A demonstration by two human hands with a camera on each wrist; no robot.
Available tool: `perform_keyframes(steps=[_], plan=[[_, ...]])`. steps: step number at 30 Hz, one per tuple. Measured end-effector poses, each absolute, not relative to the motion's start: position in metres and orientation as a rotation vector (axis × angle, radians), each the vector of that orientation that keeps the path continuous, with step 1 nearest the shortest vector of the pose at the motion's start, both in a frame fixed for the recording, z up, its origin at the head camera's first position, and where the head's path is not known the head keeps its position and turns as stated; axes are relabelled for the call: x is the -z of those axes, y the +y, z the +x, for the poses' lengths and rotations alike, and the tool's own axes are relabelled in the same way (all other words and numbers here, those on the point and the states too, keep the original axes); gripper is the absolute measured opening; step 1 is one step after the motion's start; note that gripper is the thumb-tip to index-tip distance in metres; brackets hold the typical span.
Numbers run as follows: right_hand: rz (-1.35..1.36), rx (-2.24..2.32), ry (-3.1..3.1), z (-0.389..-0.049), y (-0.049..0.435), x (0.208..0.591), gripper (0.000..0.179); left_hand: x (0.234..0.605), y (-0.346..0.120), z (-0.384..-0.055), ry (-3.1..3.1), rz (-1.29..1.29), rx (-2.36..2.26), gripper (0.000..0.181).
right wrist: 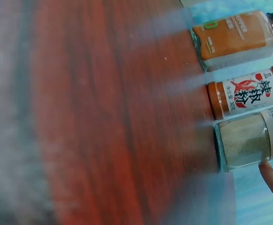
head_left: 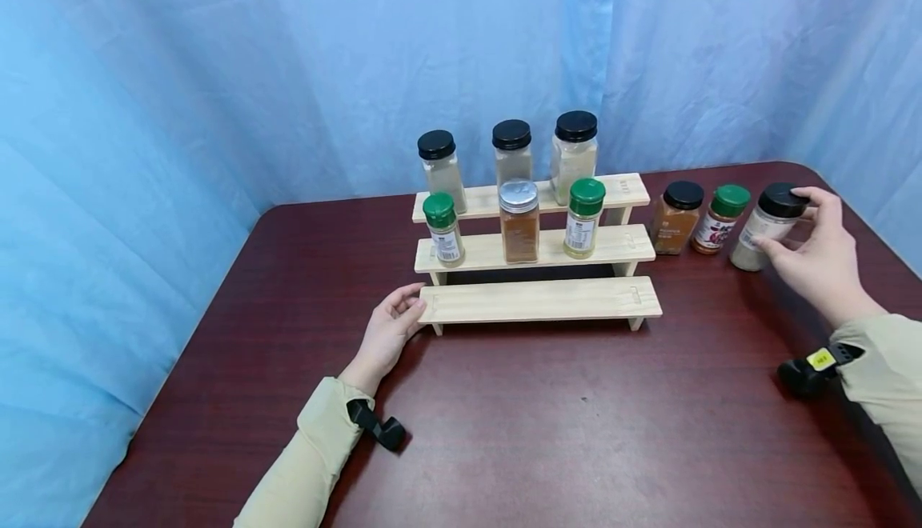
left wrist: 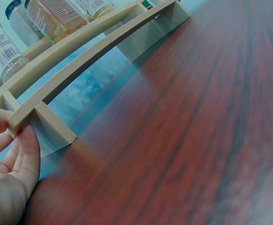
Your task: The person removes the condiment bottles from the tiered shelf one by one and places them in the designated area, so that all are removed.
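Observation:
A three-tier wooden spice rack (head_left: 540, 301) stands on the dark table. My left hand (head_left: 383, 334) pinches the left end of its lowest step between thumb and fingers, seen close up in the left wrist view. At the right, my right hand (head_left: 823, 260) grips a black-lidded spice jar (right wrist: 244, 143) of greyish powder, thumb on one side and fingers on the other near the lid. Beside that jar stand a green-capped chili powder jar (right wrist: 251, 93) and a black-lidded jar of orange-brown powder (right wrist: 235, 40).
Three black-lidded jars, one a pale jar (head_left: 574, 162), stand on the top step. The middle step bears a silver-lidded jar (head_left: 520, 228) between two green-capped jars, such as the left one (head_left: 446, 236). Blue curtains (head_left: 432, 48) hang behind the table (head_left: 547, 432).

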State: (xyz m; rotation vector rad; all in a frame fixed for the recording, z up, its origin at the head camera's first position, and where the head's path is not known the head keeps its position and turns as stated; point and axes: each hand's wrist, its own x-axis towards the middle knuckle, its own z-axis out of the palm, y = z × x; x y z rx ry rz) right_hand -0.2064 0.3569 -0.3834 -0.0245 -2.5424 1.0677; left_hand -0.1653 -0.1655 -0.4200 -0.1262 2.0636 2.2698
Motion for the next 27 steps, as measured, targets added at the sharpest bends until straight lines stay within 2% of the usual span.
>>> perform_keyframes(steps=[27], plan=[[-0.036, -0.964, -2.538, -0.228, 0.359, 0.385, 0.073, 0.419, -0.165, -0.165, 2.070, -0.127, -2.260, 0.039]])
